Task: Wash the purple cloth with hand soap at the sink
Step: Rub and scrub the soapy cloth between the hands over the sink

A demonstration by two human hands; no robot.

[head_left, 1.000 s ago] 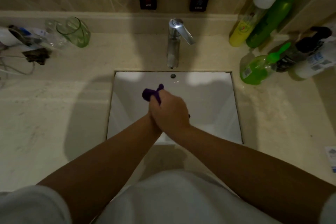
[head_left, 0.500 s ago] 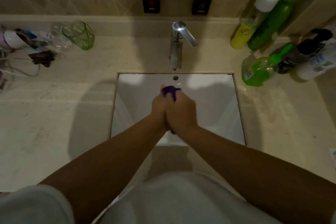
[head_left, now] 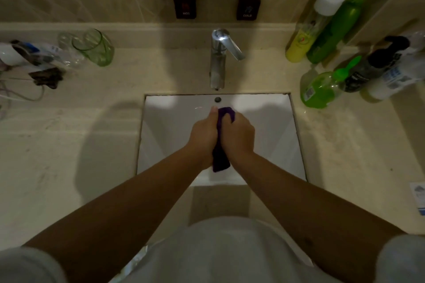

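purple cloth (head_left: 220, 156) | bunched, dark, over sink (head_left: 170, 122) | left hand (head_left: 204, 135) grip, right hand (head_left: 240, 135) grip: both clasping it

Over the white sink (head_left: 174, 126), the left hand (head_left: 203, 134) and right hand (head_left: 240, 134) grip the bunched purple cloth (head_left: 220, 156) between them.

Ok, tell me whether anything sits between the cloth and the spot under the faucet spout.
Nothing visible does. Left hand and right hand grip the purple cloth over the sink, just below the faucet.
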